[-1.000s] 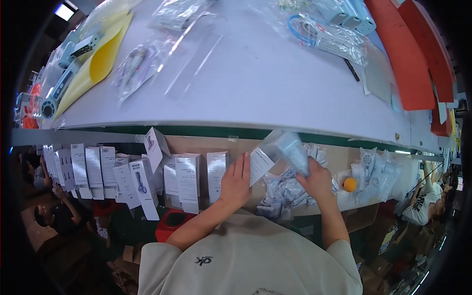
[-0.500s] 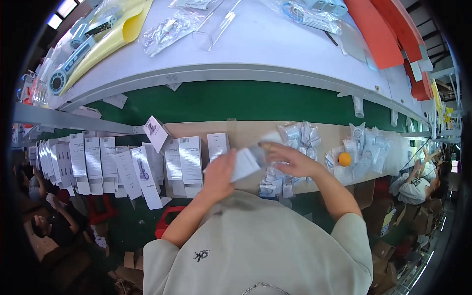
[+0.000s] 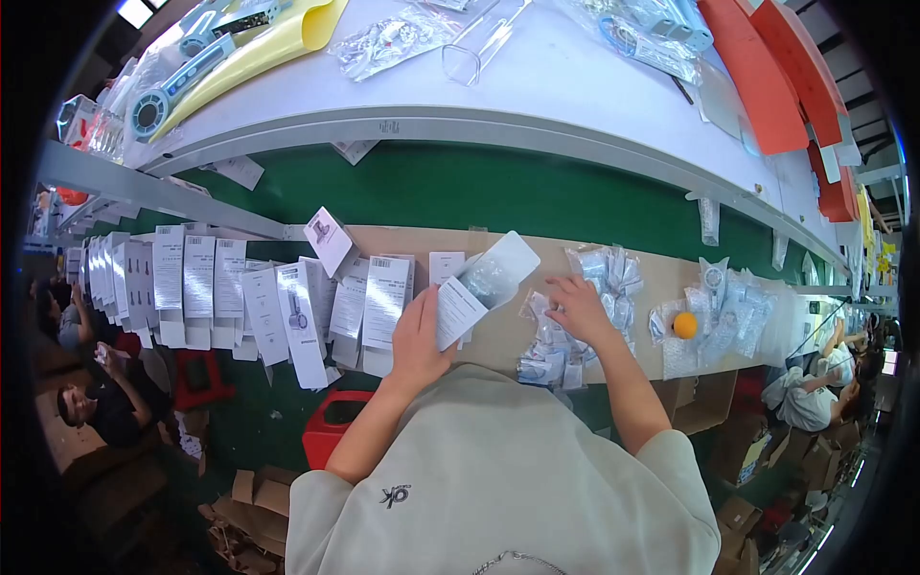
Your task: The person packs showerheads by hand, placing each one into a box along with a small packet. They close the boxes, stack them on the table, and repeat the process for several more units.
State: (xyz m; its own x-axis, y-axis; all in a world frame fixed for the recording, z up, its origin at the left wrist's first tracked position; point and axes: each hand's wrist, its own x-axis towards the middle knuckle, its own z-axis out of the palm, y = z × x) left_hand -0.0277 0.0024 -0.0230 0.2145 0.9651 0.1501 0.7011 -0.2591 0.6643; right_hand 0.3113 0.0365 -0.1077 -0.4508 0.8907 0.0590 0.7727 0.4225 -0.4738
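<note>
My left hand [image 3: 419, 337] is closed around a small white printed carton [image 3: 460, 312] above the bench. The carton is tilted, with its long flap [image 3: 517, 256] folded out to the upper right. A clear plastic bag [image 3: 487, 281] shows at its open end; what the bag holds is hard to make out. My right hand [image 3: 581, 312], empty, has its fingers apart over a pile of small bagged packets [image 3: 548, 347]. Whether the fingertips touch the packets I cannot tell. More bagged packets [image 3: 618, 278] lie just beyond that hand.
Rows of white cartons [image 3: 199, 273] stand along the bench's left side. To the right lie bubble-wrapped items [image 3: 728, 307] and an orange ball [image 3: 684, 326]. A white shelf [image 3: 537, 86] crosses above the far side. A red stool [image 3: 326, 436] and cardboard boxes [image 3: 695, 402] are below.
My right hand has moved off the carton and over to the packets on the right. The carton stays in my left hand, its flap and the bag now plainly showing. The whole view has shifted slightly.
</note>
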